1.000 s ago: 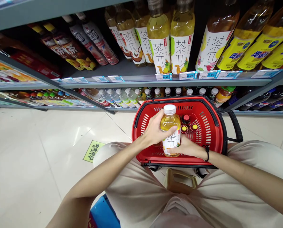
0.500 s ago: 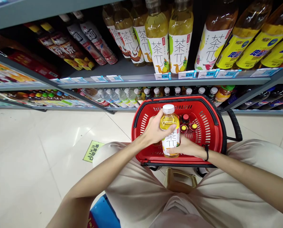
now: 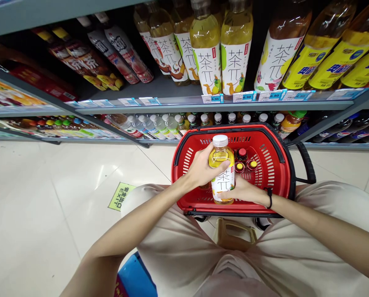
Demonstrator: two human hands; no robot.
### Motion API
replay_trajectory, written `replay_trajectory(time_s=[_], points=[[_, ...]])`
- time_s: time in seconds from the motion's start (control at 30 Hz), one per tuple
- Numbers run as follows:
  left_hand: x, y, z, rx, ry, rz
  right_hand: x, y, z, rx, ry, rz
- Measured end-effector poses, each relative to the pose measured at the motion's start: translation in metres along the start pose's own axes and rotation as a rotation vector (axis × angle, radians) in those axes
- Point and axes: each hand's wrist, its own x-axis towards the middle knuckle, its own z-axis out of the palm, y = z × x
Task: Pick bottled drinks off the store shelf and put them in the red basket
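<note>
A tea bottle (image 3: pixel 222 183) with a white cap, yellow liquid and a white label stands nearly upright over the red shopping basket (image 3: pixel 184 142). Its upper part is gripped by my left hand (image 3: pixel 202 167), the thumb lying across the front. Lower down, my right hand (image 3: pixel 244 190) is wrapped round the label from the right side; part of it is hidden behind the bottle. Inside the basket, just beyond my right hand, stand a red-capped bottle (image 3: pixel 241 154) and two yellow-capped bottles (image 3: pixel 251 166).
Ahead, a shelf (image 3: pixel 184 108) bears upright tea bottles (image 3: pixel 236 62) and yellow-labelled bottles (image 3: pixel 331 62). More capped bottles (image 3: pixel 165 123) line the bottom shelf. The basket's black handle (image 3: pixel 309 163) sticks out right. A green exit sign (image 3: pixel 120 196) lies on the floor, and a blue object (image 3: pixel 137 275) sits lower left.
Almost nothing differs. Both hands keep the same grip on the tea bottle, and the view has shifted very slightly.
</note>
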Motion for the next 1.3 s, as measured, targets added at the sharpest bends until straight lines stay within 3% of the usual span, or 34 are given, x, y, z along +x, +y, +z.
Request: replay_trajectory(time_s=[0.43,1.3], points=[[0.0007,-0.0029,0.0006,0.001,0.012,0.027,0.0001,0.0036,-0.0018,-0.021,-0.005,0.02],[0.0042,-0.0003,-0.004,0.046,-0.004,-0.047,0.0027,0.007,-0.0005,0.053,0.033,0.008]])
